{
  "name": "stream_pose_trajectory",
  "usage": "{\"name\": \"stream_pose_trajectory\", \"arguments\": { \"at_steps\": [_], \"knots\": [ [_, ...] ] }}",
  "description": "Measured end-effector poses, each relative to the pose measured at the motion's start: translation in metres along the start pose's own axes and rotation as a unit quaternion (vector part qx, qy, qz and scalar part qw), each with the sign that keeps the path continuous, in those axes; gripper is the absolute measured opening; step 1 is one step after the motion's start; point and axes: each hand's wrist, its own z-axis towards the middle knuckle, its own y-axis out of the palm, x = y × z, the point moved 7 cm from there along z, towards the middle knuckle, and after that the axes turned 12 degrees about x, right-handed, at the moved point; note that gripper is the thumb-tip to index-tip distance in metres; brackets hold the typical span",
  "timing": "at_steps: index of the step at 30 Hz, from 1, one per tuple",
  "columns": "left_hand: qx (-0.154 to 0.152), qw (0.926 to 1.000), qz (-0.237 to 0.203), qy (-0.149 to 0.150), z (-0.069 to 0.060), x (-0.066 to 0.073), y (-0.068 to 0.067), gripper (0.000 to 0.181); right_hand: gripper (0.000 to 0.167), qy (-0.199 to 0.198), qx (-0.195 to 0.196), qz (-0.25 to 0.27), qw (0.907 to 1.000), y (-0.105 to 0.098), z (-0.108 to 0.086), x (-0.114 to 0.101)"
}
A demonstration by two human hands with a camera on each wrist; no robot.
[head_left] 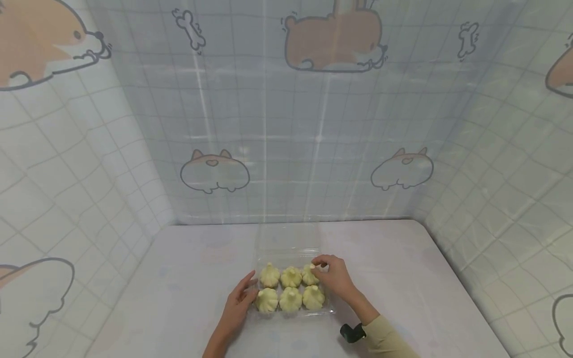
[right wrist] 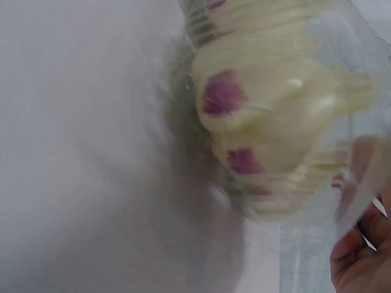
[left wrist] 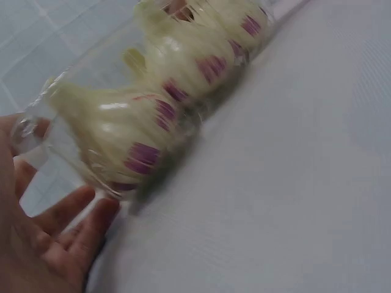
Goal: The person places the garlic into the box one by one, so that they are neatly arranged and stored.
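Observation:
A clear plastic clamshell box [head_left: 329, 312] holds garlic bulbs [head_left: 291, 300] in two rows, stems up, with purple patches on their sides. My left hand [head_left: 237, 304] rests at the box's left side, fingers spread and touching its edge. In the left wrist view, its fingertips [left wrist: 107, 210] lie by the lower corner of the box, beside a bulb [left wrist: 122, 131]. Over the back right corner, my right hand [head_left: 334, 276] pinches the top of a garlic bulb [head_left: 309, 275] between thumb and finger. The right wrist view shows those fingers [right wrist: 351, 244] partly, behind the clear wall.
The box's clear lid [head_left: 288, 237] stands open toward the back wall. A dark green object [head_left: 352, 333] sits by the right sleeve [head_left: 387, 338]. White table [head_left: 192, 278] surrounds the box, and patterned curtains [head_left: 313, 114] enclose the back and sides.

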Motion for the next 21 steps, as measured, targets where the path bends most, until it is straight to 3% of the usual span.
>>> {"name": "stream_pose_trajectory", "arguments": {
  "at_steps": [6, 11, 15, 18, 21],
  "knots": [
    [0.023, 0.9991, -0.032, -0.018, 0.005, 0.008, -0.011, 0.046, 0.019, -0.010, -0.025, 0.004, 0.9996, -0.012, 0.013, -0.006],
    [0.077, 0.9965, -0.016, -0.030, 0.031, 0.017, -0.024, 0.038, 0.013, 0.025, 0.013, -0.009, 0.9996, -0.026, 0.049, 0.007],
    [0.090, 0.9928, 0.014, -0.078, 0.061, 0.021, -0.029, 0.039, 0.024, 0.108, -0.011, -0.009, 0.9941, -0.029, 0.077, 0.030],
    [0.090, 0.9877, 0.020, -0.126, 0.084, 0.024, -0.030, 0.040, 0.036, 0.177, -0.049, -0.008, 0.9829, -0.027, 0.091, 0.047],
    [0.090, 0.9814, 0.006, -0.169, 0.105, 0.027, -0.031, 0.041, 0.044, 0.219, -0.080, 0.001, 0.9725, -0.023, 0.101, 0.061]
  ]
}}
